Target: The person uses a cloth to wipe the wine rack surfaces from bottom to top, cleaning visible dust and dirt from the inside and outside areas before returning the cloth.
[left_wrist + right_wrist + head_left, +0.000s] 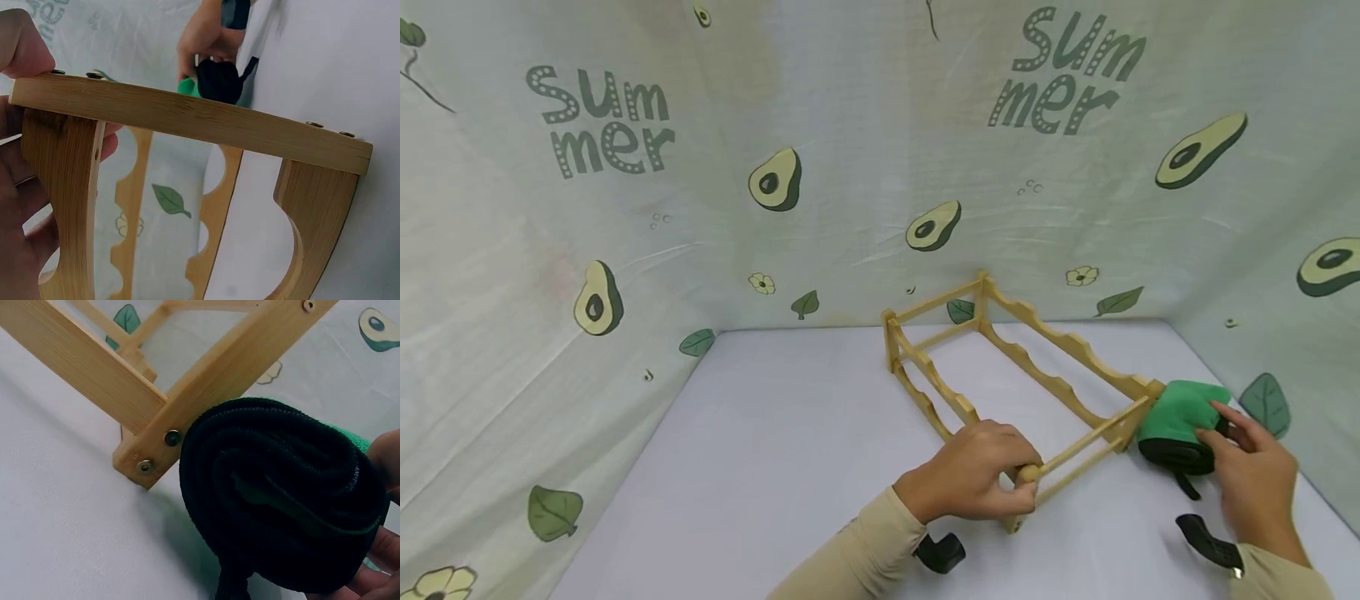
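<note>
A light wooden rack [1075, 343] with scalloped rails stands on the white table. My left hand [977, 471] grips its near top corner; in the left wrist view, the thumb and fingers wrap round the end of an upper crossbar [187, 106]. At the rack's right corner is a rolled-up green and black fabric bundle [1183, 408], a dark strap hanging from it. My right hand [1255, 475] holds this roll from its right side. The right wrist view shows its black spiral end [275, 544] close beside the rack's bolted post [206, 381], with fingertips [384, 462] at its edge.
The white table [760, 433] extends left of the rack. A pale curtain [850, 108] printed with avocados, leaves and lettering hangs behind and along both sides. Black curved pieces [1210, 542] sit at both wrists.
</note>
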`<state>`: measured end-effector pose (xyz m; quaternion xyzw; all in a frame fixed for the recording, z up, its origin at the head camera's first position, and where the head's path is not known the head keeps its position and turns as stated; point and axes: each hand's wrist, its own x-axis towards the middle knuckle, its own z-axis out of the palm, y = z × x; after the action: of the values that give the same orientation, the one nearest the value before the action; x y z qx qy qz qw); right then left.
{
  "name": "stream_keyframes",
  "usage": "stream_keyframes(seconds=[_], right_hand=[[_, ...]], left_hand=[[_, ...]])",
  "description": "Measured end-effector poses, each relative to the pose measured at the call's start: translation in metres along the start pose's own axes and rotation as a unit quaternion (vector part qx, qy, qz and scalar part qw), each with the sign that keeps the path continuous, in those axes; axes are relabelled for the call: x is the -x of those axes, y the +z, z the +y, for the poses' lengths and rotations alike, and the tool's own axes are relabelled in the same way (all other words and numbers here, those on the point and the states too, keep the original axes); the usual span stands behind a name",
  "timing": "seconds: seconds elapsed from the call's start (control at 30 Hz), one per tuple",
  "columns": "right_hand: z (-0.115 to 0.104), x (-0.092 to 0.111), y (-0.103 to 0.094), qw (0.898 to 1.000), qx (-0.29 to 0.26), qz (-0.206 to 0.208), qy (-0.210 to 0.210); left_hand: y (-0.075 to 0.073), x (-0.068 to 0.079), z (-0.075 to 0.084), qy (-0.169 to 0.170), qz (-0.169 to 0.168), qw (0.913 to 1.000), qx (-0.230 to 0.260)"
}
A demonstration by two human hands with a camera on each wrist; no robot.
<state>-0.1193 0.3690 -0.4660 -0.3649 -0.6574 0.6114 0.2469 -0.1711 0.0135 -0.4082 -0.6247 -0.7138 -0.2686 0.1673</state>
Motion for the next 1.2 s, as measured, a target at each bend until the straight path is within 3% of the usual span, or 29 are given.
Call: stream_keyframes(seconds=[0.13,0.27,0.47,0.57,0.8,0.9,1.03,1.2], right_hand=[[0.005,0.005,-0.006,1.000,-0.022,0.012,0.016],[0.011,0.010,-0.007,1.000,-0.018,0.010,0.005],[0.015,0.018,-0.006,1.000,0.016,-0.011,-0.009],[0.017,0.025,-0.007,0.997,0.069,-0.026,-0.024],[0.013,0.047,-0.005,0.986,0.153,-0.023,-0.065],[0.009,0.057,-0.002,0.978,0.184,-0.027,-0.092],[0.005,0.072,0.011,0.963,0.231,-0.061,-0.124],[0.002,0.087,0.027,0.953,0.261,-0.084,-0.129]], left_hand=[[-0.009,0.010,-0.008,-0.003,-0.024,0.9993,0.027],[-0.018,0.021,-0.017,-0.021,-0.040,0.9981,0.043],[-0.024,0.033,-0.029,-0.068,-0.020,0.9972,0.020],[-0.025,0.038,-0.032,-0.102,0.000,0.9948,0.004],[-0.032,0.050,-0.039,-0.142,0.041,0.9889,0.002],[-0.041,0.054,-0.044,-0.175,0.036,0.9839,0.013],[-0.053,0.063,-0.050,-0.227,0.017,0.9729,0.040],[-0.061,0.071,-0.052,-0.273,0.004,0.9603,0.056]])
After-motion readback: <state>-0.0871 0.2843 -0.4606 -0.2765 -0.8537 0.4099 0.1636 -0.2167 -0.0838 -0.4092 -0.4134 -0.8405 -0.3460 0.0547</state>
